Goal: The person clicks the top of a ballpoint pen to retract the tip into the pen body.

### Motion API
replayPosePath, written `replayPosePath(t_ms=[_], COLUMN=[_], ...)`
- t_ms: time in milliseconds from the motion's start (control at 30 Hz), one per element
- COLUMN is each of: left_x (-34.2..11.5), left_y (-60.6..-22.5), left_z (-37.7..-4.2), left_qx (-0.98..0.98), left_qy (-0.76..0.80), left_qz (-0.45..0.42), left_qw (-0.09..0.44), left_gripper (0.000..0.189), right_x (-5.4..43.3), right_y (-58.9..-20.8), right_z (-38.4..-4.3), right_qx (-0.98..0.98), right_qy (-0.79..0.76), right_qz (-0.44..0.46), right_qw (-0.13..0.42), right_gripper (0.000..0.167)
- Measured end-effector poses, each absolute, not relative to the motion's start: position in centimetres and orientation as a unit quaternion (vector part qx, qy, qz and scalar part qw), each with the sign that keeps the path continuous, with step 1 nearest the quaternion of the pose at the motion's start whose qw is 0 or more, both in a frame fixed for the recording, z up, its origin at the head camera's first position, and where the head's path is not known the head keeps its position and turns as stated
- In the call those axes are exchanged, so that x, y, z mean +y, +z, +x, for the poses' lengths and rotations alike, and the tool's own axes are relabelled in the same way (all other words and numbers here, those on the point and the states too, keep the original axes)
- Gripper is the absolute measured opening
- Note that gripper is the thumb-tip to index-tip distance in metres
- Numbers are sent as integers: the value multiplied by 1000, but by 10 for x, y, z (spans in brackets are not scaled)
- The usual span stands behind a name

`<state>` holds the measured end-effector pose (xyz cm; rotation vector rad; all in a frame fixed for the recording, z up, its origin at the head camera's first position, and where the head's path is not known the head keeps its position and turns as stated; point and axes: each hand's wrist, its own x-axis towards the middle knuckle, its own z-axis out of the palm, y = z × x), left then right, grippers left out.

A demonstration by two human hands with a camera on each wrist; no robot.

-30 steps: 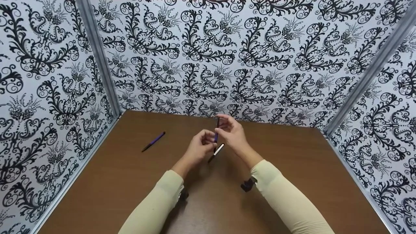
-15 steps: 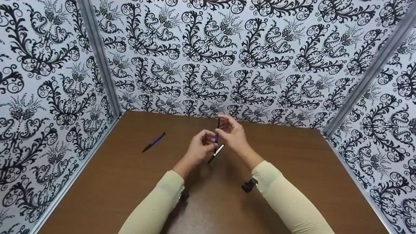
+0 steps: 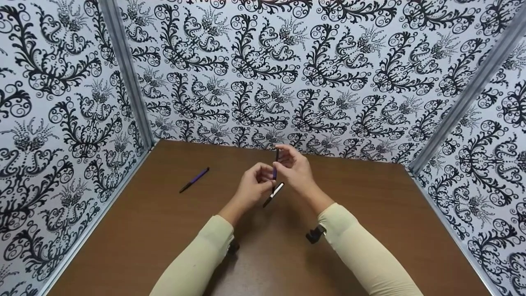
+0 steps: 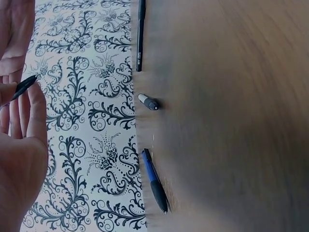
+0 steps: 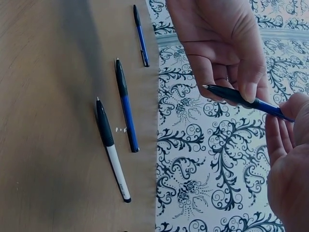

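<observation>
Both hands hold one blue pen (image 5: 264, 106) with a black grip section, raised above the brown table. In the head view the pen stands nearly upright. My left hand (image 3: 251, 185) pinches its lower end, near the tip, between thumb and fingers. Higher up, my right hand (image 3: 295, 167) holds the barrel with the thumb, a fingertip near the top end. Just below the hands lies a white pen (image 3: 277, 191) with a black grip. A second blue pen (image 5: 126, 108) lies beside it in the right wrist view; the hands seem to hide it in the head view.
Farther left on the table (image 3: 328, 255) lies another blue pen (image 3: 194, 180). A dark, slim pen (image 4: 140, 38) shows at the top of the left wrist view. Patterned walls (image 3: 263, 74) with metal posts (image 3: 127, 74) enclose the table at the back and sides.
The hands and the held pen have barely moved, with only a very slight shift to the right. The pens on the table lie as before.
</observation>
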<state>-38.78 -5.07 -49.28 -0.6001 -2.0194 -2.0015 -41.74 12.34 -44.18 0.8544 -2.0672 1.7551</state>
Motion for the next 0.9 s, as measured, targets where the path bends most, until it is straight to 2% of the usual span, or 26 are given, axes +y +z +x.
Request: replayPosePath(t_ms=[200, 900], left_x=[-52, -57], left_y=[-494, -495], left_z=[-386, -386], left_qx=[-686, -699], left_qy=[-687, -676], left_qz=[-210, -205], left_qw=[117, 108], left_gripper=[28, 30], right_x=[122, 120], right_y=[-445, -446], right_z=[-416, -416], right_qx=[-719, -728], right_qy=[610, 599], right_qz=[300, 297], right_qw=[142, 154], right_gripper=[60, 62])
